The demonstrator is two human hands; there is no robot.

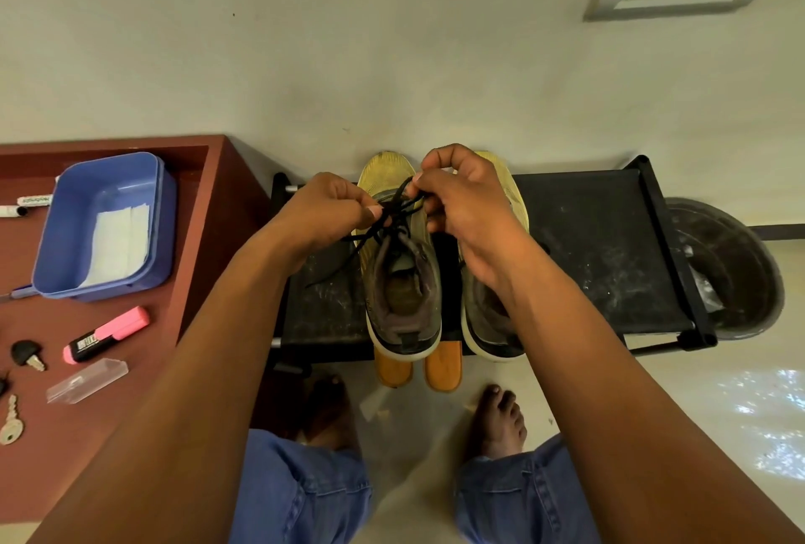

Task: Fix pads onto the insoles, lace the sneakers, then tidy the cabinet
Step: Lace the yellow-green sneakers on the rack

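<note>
Now both hands, the left hand [331, 205] and right hand [461, 195], pinch the black lace [392, 216] tight; a loose pinch could undo it.

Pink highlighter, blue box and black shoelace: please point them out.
pink highlighter [106, 334], head view, on the middle of its body.
blue box [48, 238], head view, on its left wall.
black shoelace [394, 212], head view, on the crossed strands between the hands.

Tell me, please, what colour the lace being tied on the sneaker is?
Black. The lace, pinched by both hands, shows best in the head view.
</note>
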